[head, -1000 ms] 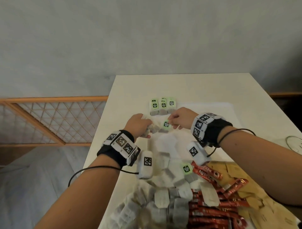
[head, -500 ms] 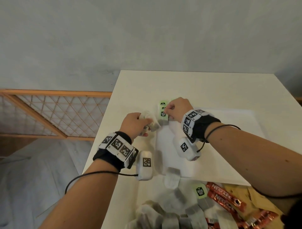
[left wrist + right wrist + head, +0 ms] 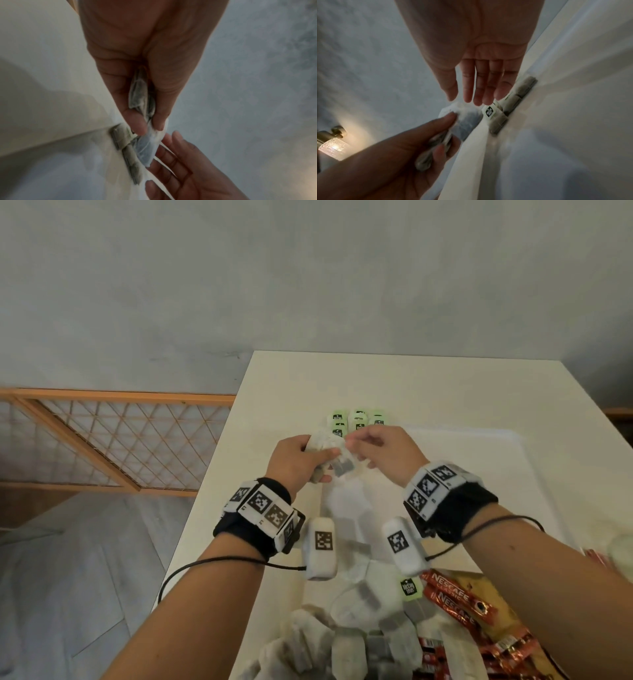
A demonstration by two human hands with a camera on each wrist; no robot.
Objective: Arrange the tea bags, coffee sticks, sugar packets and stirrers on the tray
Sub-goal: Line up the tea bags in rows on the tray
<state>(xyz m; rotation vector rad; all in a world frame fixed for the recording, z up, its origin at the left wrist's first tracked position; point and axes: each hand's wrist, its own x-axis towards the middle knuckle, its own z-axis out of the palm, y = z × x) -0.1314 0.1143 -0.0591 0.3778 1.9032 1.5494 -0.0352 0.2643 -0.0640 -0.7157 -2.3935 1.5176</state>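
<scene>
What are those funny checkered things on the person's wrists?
Both arms are bare, with no sleeves. The left hand and right hand each have a black wristband carrying white square blocks printed with black-and-white checker codes. A white rounded pod with another code hangs under each wrist, and a thin black cable trails from it.

A row of green-tagged paper tea bags [image 3: 358, 421] lies at the far left corner of the white rectangular tray [image 3: 520, 474]. Nearer, loose tea bags [image 3: 346, 642] are heaped left of red foil coffee sticks [image 3: 455, 602].
</scene>
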